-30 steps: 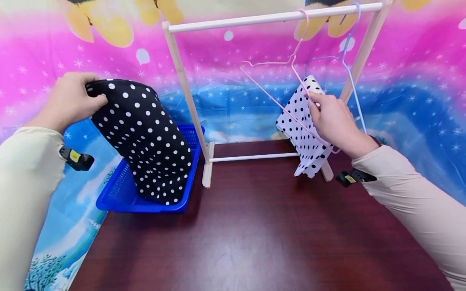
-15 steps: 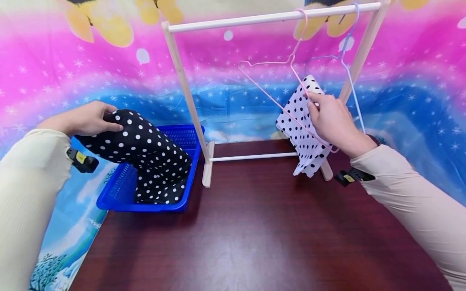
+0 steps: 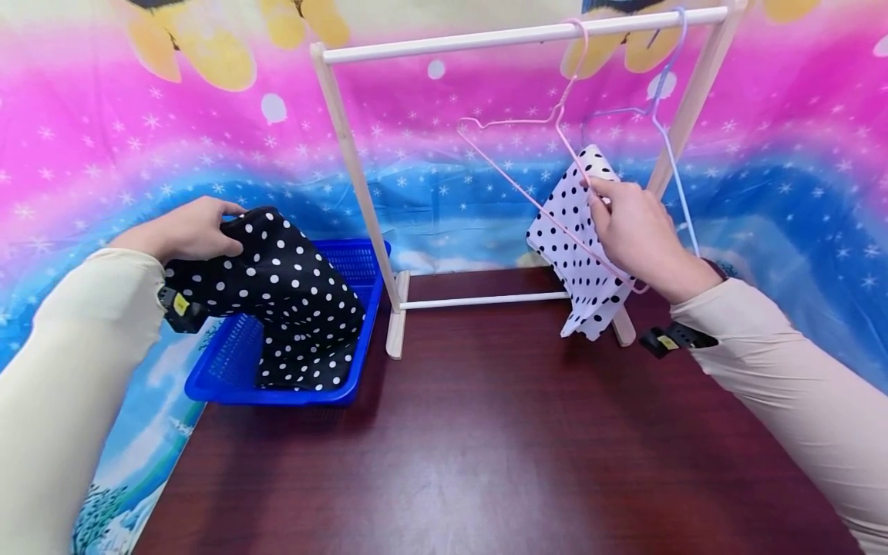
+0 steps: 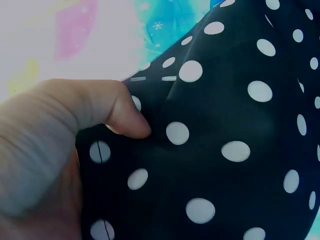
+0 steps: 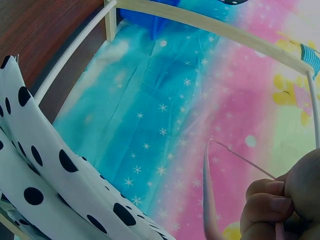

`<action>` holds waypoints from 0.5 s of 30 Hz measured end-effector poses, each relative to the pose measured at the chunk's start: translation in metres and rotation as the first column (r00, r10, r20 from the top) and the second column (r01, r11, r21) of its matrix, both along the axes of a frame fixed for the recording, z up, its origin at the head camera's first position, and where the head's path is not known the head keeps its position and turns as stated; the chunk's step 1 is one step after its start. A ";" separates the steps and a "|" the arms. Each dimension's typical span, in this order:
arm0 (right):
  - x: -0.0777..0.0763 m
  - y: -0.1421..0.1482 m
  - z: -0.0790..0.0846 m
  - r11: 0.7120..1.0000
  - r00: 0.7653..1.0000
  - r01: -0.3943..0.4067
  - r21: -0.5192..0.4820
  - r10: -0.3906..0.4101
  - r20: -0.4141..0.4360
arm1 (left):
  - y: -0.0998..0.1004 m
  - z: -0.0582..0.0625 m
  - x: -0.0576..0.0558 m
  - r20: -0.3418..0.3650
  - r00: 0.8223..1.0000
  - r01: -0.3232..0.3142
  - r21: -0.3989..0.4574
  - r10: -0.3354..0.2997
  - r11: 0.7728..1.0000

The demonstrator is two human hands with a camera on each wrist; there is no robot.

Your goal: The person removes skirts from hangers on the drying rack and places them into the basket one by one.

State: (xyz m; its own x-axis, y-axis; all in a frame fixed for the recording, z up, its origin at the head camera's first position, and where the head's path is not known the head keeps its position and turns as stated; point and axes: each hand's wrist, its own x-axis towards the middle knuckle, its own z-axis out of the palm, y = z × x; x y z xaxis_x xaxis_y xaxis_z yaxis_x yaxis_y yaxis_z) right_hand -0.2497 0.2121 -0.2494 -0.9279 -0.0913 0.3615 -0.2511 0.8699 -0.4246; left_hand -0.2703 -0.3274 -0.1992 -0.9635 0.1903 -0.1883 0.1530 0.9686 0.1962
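My left hand (image 3: 197, 230) pinches the upper edge of a black cloth with white dots (image 3: 312, 285). The cloth's lower part lies in a blue plastic basket (image 3: 270, 395). Up close in the left wrist view, the thumb presses flat on the dotted cloth (image 4: 210, 115). My right hand (image 3: 634, 227) grips the side wire of a pink hanger (image 3: 513, 181), whose hook sits over the rack's top rail. Behind that hanger is a white cloth with black dots (image 3: 572, 204). In the right wrist view, the curled fingers (image 5: 270, 205) close round the pink wire.
A wooden rack (image 3: 361, 169) stands on the dark brown table (image 3: 451, 432), to the right of the basket. Its top rail (image 3: 451, 45) also bears a lilac-blue hanger (image 3: 669, 146) at the right end. A printed backdrop (image 3: 430, 116) hangs behind everything.
My left hand has come down and to the right with the black cloth, which now folds over lower above the basket. The right hand and the pink hanger have stayed put.
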 end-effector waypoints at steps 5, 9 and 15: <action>-0.001 -0.001 0.000 1.000 1.000 0.006 0.005 -0.006 -0.001 | 0.000 -0.006 -0.001 0.055 0.997 -0.059 -0.009 0.060 0.998; 0.000 -0.001 0.000 1.000 1.000 0.013 0.008 -0.013 -0.001 | -0.002 -0.013 -0.002 0.055 0.997 -0.054 0.028 0.052 0.998; 0.000 -0.002 0.000 1.000 1.000 0.011 0.006 -0.011 -0.007 | 0.000 -0.017 -0.006 -0.051 0.998 0.021 -0.007 -0.021 1.000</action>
State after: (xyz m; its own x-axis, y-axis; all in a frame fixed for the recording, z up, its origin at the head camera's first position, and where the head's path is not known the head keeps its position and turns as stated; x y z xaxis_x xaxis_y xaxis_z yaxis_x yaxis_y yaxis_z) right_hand -0.2497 0.2106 -0.2494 -0.9262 -0.0832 0.3678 -0.2443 0.8754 -0.4171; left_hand -0.2761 -0.3275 -0.2166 -0.9678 0.2094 -0.1399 0.1829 0.9663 0.1809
